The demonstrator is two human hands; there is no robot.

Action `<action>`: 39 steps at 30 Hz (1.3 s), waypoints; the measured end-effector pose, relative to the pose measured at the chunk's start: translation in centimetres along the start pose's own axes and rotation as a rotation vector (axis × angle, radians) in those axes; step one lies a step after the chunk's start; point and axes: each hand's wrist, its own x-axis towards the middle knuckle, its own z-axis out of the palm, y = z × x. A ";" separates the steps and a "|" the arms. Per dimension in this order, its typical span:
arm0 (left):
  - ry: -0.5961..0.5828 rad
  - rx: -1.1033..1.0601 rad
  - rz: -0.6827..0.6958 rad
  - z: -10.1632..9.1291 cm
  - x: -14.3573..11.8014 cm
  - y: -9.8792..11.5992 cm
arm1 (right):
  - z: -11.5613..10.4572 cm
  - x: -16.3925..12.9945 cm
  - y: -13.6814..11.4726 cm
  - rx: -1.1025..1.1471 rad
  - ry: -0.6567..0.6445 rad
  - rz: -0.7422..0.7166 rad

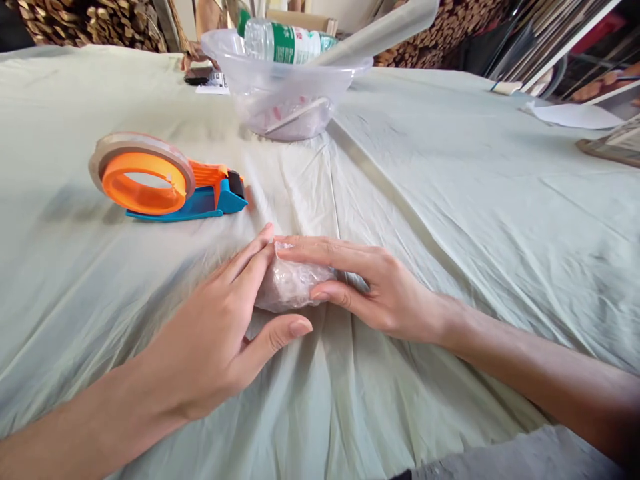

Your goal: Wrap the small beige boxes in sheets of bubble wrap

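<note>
A small bundle in clear bubble wrap (293, 283) lies on the pale green cloth in front of me; what is inside cannot be made out. My right hand (377, 283) grips it from the right, fingers over the far side and thumb on the near side. Along the bundle's left side rests my left hand (225, 320), its fingers stretched out and its thumb held apart. Beyond my left hand stands a tape dispenser (185, 203) in orange and blue, carrying a large roll of tape (113, 148).
A clear plastic basin (295, 87) at the back holds a green-labelled bottle (290, 41) and a long roll of film (385, 30). Another person's hand (193, 57) is behind it at left. White paper (575, 115) lies at far right. Wrinkled cloth (475, 200) covers the table.
</note>
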 end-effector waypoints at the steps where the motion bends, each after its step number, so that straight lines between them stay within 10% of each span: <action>1: 0.010 0.025 0.003 0.1 0.0 0.0 | 0.0 0.0 -0.1 0.011 -0.008 0.011; 14: 0.256 0.049 0.022 0.2 0.2 0.7 | 0.2 0.1 -0.1 -0.033 0.018 0.140; 24: 0.291 0.064 0.184 -0.3 -0.3 1.3 | 0.1 -0.1 0.3 -0.453 -0.002 -0.494; 29: 0.263 -0.011 0.134 0.2 -0.1 1.2 | 0.0 0.0 -0.3 -0.102 0.034 -0.291; 39: 0.254 0.014 0.206 -1.5 0.0 0.3 | 0.5 -0.1 -0.3 -0.213 0.227 -0.155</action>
